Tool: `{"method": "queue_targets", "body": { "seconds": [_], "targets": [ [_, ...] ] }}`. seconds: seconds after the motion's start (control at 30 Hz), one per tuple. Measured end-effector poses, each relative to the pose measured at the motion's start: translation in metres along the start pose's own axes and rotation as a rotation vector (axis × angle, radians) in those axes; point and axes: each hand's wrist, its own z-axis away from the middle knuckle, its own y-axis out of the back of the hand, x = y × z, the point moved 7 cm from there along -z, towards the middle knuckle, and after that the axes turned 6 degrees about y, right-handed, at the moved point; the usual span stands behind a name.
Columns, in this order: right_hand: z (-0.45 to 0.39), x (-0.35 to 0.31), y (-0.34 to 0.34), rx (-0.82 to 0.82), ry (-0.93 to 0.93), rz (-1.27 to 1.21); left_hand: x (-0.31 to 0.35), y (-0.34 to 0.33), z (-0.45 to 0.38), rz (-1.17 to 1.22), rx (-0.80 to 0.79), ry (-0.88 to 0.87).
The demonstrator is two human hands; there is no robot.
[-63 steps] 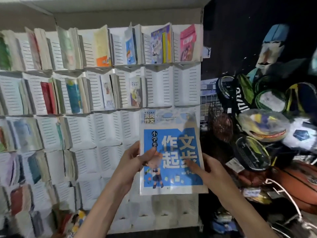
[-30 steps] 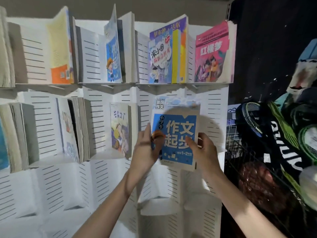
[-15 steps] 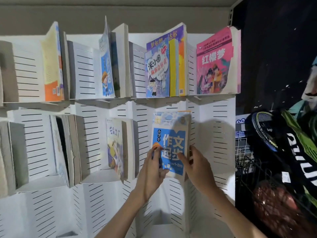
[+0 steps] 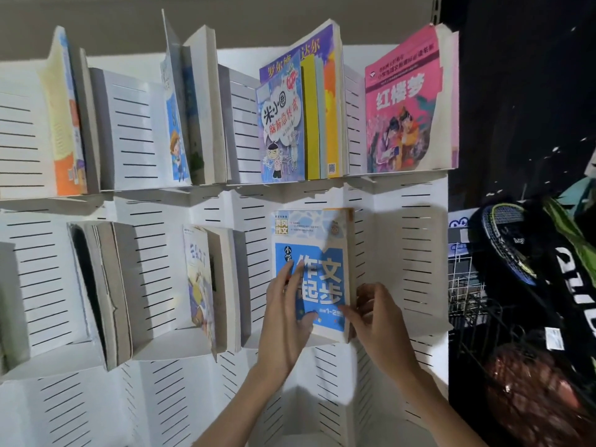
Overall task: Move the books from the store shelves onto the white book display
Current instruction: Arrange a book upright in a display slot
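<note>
A blue-covered book (image 4: pixel 319 253) stands upright in a second-row pocket of the white book display (image 4: pixel 406 246), its foot on the pocket's ledge. My left hand (image 4: pixel 285 317) lies flat on the lower left of its cover, thumb across the bottom. My right hand (image 4: pixel 375 314) grips the book's lower right edge with its fingers curled behind it. The row above holds a pink book (image 4: pixel 403 104) and a cartoon-cover book (image 4: pixel 282 130).
More books stand in the display's pockets to the left (image 4: pixel 200 285). The pocket right of the blue book holds nothing. A wire rack (image 4: pixel 464 285) with a racket (image 4: pixel 512 240) and netted balls (image 4: pixel 529 388) stands close on the right.
The book has gone from in front of me up into the second-row pocket and now rests on its ledge. My left hand has slid flat onto the cover; the view has moved closer.
</note>
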Motion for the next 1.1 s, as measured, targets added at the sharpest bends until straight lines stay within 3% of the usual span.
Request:
{"method": "queue_targets", "body": {
  "seconds": [0.27, 0.43, 0.53, 0.67, 0.87, 1.1],
  "targets": [
    [0.011, 0.014, 0.002, -0.1, -0.016, 0.003, 0.005, 0.0, 0.0, -0.064, -0.041, 0.039],
    [0.029, -0.002, 0.019, -0.1, -0.008, 0.079, 0.025, 0.018, 0.014, 0.018, -0.076, 0.071],
    [0.053, -0.017, 0.04, -0.076, -0.033, 0.151, 0.04, 0.028, 0.024, 0.018, -0.161, 0.102],
    [0.097, -0.053, 0.077, -0.03, -0.027, 0.334, 0.065, 0.041, 0.053, 0.015, -0.262, -0.008],
    [0.185, -0.118, 0.132, -0.04, -0.06, 0.59, 0.09, 0.034, 0.132, 0.046, -0.509, 0.044],
    [0.305, -0.201, 0.232, 0.069, -0.24, 0.752, 0.204, 0.008, 0.206, 0.195, -0.76, -0.086]
  ]
}}
